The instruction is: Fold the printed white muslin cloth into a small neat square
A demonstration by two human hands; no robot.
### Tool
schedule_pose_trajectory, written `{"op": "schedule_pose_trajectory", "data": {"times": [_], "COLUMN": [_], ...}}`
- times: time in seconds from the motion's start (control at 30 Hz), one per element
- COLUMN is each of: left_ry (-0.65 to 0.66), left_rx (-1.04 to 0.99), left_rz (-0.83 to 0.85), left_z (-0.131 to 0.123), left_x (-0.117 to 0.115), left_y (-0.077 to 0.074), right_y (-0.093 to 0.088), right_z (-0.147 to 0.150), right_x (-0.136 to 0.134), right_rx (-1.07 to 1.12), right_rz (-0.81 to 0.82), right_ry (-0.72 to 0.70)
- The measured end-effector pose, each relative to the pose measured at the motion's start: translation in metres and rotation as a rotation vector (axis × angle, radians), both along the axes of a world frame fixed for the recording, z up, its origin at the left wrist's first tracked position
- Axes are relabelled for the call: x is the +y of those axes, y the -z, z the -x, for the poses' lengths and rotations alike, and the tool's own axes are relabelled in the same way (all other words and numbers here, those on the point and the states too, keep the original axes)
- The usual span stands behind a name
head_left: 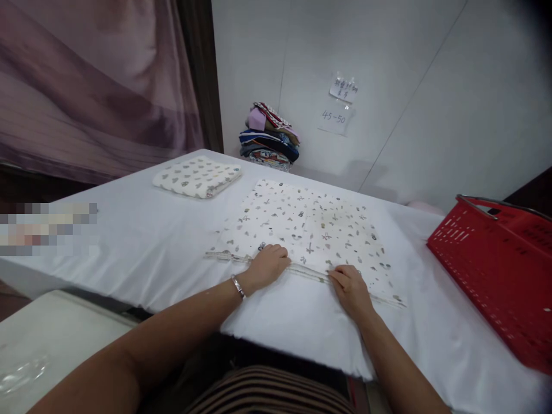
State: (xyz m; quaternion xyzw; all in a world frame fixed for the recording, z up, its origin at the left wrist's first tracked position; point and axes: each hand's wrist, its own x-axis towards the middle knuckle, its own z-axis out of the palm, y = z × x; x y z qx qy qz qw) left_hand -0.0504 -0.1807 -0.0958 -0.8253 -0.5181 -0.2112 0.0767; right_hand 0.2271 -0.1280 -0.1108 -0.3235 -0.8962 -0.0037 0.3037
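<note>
A white printed cloth (302, 221) with small grey, brown and green motifs lies flat, folded in layers, on the white-covered table. Its near edge runs slantwise in front of me. My left hand (268, 266), below a bracelet (238, 286), is closed on this edge left of the middle, fingertips on top. Further right, my right hand (350, 287) pinches the same edge between thumb and fingers. Both thumbs are partly hidden. Behind and to the left rests a folded white cloth (196, 175) with grey shapes, apart from both hands.
A red basket (495, 276) with a metal handle stands on the table (142, 247) at the right. Folded fabrics (269, 138) are stacked beyond the far edge, near wall notes (334, 117). At lower left is a pale surface (64, 328). A pinkish curtain (99, 75) hangs at left.
</note>
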Motion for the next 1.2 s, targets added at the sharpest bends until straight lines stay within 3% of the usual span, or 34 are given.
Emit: {"op": "schedule_pose_trajectory", "data": {"times": [0.37, 0.6, 0.9, 1.2], "left_ry": [-0.007, -0.016, 0.077, 0.042], "left_rx": [0.095, 0.031, -0.062, -0.026], "left_rz": [-0.006, 0.043, 0.100, 0.078], "left_z": [-0.002, -0.003, -0.003, -0.005], "left_x": [-0.005, -0.002, -0.007, -0.003], "left_y": [0.001, 0.000, -0.004, -0.003], "right_y": [-0.007, -0.010, -0.009, -0.006], "right_z": [0.000, 0.001, 0.004, 0.003], "right_x": [-0.006, -0.006, -0.006, -0.004], "right_rx": [-0.034, -0.037, 0.025, 0.051], "right_rz": [-0.012, -0.005, -0.005, 0.016], "right_ry": [-0.041, -0.067, -0.064, -0.036]}}
